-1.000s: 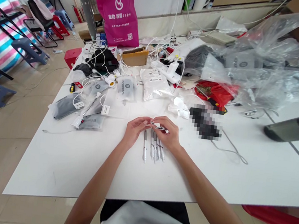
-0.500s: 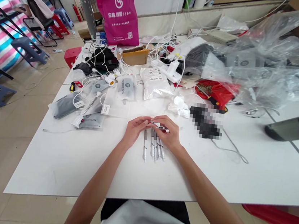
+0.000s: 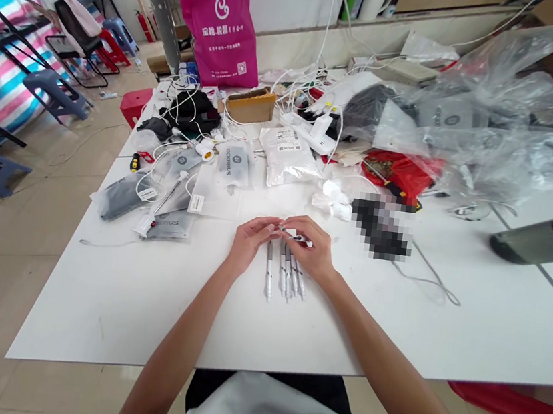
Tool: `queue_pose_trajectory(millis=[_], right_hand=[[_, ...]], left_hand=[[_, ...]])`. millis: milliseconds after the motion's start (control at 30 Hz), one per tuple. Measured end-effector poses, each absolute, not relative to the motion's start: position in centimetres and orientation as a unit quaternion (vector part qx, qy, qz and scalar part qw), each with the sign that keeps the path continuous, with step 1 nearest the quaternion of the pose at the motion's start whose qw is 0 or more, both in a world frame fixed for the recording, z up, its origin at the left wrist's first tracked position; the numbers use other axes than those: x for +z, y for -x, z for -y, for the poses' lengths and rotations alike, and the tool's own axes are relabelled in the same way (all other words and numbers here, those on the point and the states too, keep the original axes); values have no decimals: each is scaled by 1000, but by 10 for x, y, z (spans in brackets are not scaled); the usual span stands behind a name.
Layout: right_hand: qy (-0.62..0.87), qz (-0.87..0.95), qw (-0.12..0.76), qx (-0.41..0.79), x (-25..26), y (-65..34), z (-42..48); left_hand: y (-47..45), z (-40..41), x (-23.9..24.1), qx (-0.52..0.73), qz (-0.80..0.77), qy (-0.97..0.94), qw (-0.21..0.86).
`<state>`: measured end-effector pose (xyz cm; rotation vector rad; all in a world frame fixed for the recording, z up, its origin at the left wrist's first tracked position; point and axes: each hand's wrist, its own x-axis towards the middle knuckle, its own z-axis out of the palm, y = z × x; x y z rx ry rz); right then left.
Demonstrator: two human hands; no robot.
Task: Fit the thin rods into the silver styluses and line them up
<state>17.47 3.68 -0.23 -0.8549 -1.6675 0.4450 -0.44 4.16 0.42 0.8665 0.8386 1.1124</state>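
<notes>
My right hand (image 3: 313, 244) is closed around a white and grey pen (image 3: 299, 238), whose white end sticks out to the right between the fingers. The fingertips of my left hand (image 3: 252, 239) pinch at the pen's other end, where the two hands meet. My fingers hide most of that end. Below the hands, several similar pens (image 3: 289, 277) lie close together on the white table (image 3: 152, 313). One pen (image 3: 269, 273) lies slightly apart, left of the bunch.
Bagged items (image 3: 123, 198), cables and a white plastic parcel (image 3: 290, 155) crowd the far side. Crumpled tissue (image 3: 332, 199) and a pixelated dark patch (image 3: 382, 227) lie right of my hands. A dark cylinder (image 3: 545, 233) lies far right. A person (image 3: 54, 2) sits at the back left.
The camera view has shifted very slightly. Both hands stay in the same place on the pen, and the pens on the table have not moved.
</notes>
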Motion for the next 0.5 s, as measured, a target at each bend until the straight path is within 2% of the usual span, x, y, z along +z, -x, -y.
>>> queue_pose_trajectory(millis=[400, 500], right_hand=[[449, 656, 543, 271, -7, -172, -34], [456, 655, 543, 260, -11, -174, -38]], left_hand=[[0, -39, -3, 506, -417, -457, 601], [1, -40, -2, 520, -424, -448, 591]])
